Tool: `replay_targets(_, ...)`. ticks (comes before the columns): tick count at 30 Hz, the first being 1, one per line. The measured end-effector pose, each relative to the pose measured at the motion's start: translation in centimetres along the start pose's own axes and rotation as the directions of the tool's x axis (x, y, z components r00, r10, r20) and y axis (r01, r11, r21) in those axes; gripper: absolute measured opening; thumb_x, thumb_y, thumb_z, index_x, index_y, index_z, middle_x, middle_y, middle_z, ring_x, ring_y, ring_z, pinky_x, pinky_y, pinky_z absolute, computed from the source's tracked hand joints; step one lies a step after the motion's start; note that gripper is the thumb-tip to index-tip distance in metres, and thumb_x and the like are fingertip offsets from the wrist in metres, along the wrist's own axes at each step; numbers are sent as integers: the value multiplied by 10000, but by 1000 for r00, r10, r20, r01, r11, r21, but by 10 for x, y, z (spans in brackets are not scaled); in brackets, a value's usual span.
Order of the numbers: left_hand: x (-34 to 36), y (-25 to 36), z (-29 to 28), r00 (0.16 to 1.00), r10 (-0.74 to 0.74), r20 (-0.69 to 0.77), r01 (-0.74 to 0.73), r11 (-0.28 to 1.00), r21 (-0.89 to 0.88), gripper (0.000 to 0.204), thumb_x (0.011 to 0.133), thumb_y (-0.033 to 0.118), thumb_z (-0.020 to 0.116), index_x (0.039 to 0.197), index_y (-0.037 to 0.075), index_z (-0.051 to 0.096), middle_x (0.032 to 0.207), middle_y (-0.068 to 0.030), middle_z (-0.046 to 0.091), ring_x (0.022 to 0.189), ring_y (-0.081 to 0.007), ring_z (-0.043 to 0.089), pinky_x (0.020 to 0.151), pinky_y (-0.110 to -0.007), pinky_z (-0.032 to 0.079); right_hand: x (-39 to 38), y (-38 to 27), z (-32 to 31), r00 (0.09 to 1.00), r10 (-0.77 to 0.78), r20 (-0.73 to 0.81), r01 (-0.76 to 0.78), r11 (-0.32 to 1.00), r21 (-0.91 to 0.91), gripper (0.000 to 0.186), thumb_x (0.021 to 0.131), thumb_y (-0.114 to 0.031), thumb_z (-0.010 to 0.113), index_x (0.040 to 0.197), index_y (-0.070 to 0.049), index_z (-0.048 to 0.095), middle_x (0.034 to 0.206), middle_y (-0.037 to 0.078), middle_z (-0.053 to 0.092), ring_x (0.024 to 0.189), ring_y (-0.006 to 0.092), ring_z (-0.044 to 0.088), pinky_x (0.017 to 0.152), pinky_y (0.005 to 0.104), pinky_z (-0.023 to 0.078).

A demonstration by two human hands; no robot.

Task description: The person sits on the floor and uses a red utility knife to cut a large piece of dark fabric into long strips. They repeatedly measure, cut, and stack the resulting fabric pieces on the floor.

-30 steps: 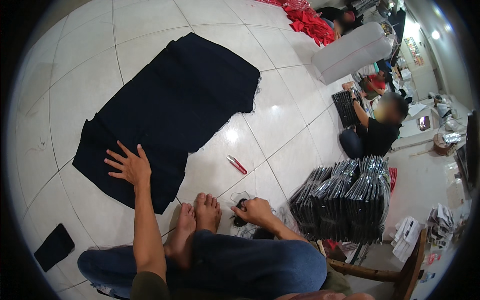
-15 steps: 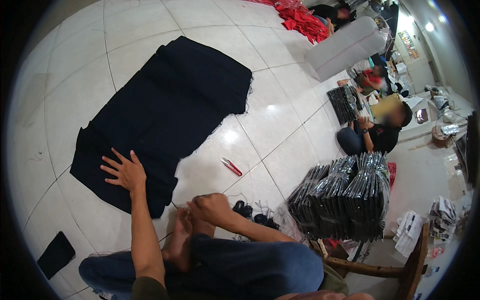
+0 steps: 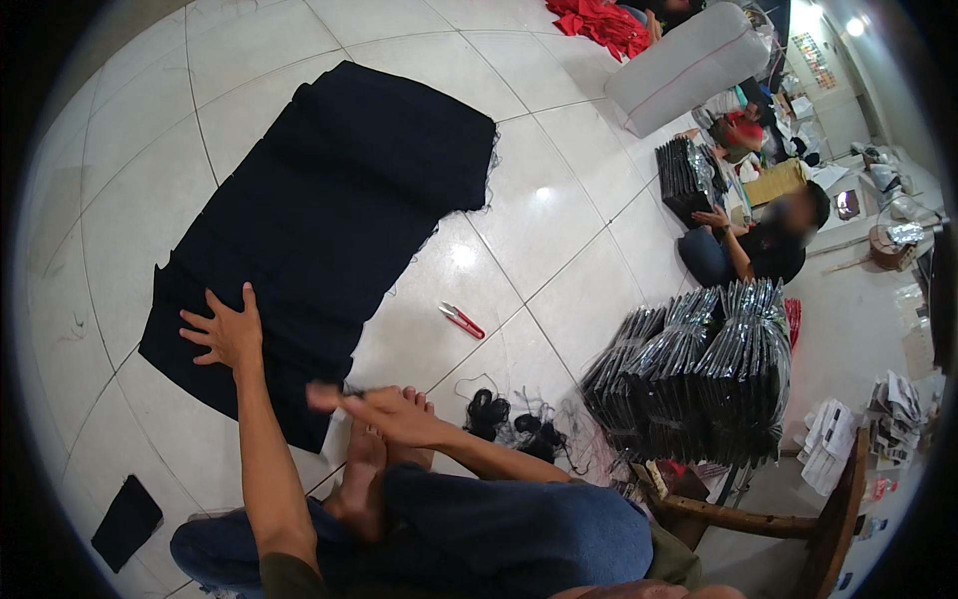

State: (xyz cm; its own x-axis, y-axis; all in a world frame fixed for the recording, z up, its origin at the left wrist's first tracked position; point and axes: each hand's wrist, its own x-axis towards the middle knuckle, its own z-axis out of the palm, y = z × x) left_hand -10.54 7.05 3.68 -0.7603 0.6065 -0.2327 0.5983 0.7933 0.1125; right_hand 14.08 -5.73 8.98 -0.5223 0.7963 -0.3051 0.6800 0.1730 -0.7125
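Tiled floor (image 3: 539,255), cloth (image 3: 334,205) beneath left grip (image 3: 232,337)

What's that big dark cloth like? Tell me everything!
The cloth looks woven, dull, dark blue or black. It lies almost flat on the tiles, slanting up to the right. Its right side is ragged and frayed. The left hand rests spread on its lower left part. The right hand is blurred near its lower edge; whether they touch is unclear.
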Motion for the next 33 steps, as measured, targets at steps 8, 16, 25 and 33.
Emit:
replay_targets(8, 36, -27, 42, 966, 63, -252, -34, 992, 119, 674, 1078, 542, 325, 1652, 210, 205, 1681, -281, 106, 1544, -521, 71, 1132, -781, 102, -36, -22, -48, 970, -123, -211, 17, 895, -445, 381, 964, -326, 649, 695, -59, 692, 599, 125, 657, 536, 337, 662, 528, 441, 533)
replay_targets(16, 21, -22, 33, 972, 98, -215, -87, 994, 59, 684, 1074, 529, 355, 1645, 177, 223, 1687, -263, 107, 1557, -474, 85, 1178, -707, 132, -101, 22, -82, 991, 107, 84, -88, 976, -200, 533, 957, -381, 673, 560, -31, 606, 483, 146, 549, 470, 344, 602, 513, 441, 498)
replay_targets(25, 24, -34, 11, 990, -134, -47, 129, 988, -81, 1043, 850, 867, 450, 1656, 265, 172, 1663, -352, -12, 1490, -637, -38, 1048, -861, 34, 25, -3, 14, 994, -105, -13, 99, 969, -227, 362, 939, -367, 672, 858, -15, 692, 864, 192, 694, 861, 309, 704, 781, 437, 540)
replay_targets(33, 30, -50, 32, 972, 12, -234, -38, 994, -103, 1053, 855, 834, 470, 1656, 206, 199, 1640, -398, 7, 1459, -679, -88, 1023, -871, -49, -11, -18, -23, 948, -139, -288, 41, 946, -322, 276, 895, -218, 747, 714, -15, 701, 634, 178, 662, 550, 351, 664, 512, 426, 512)
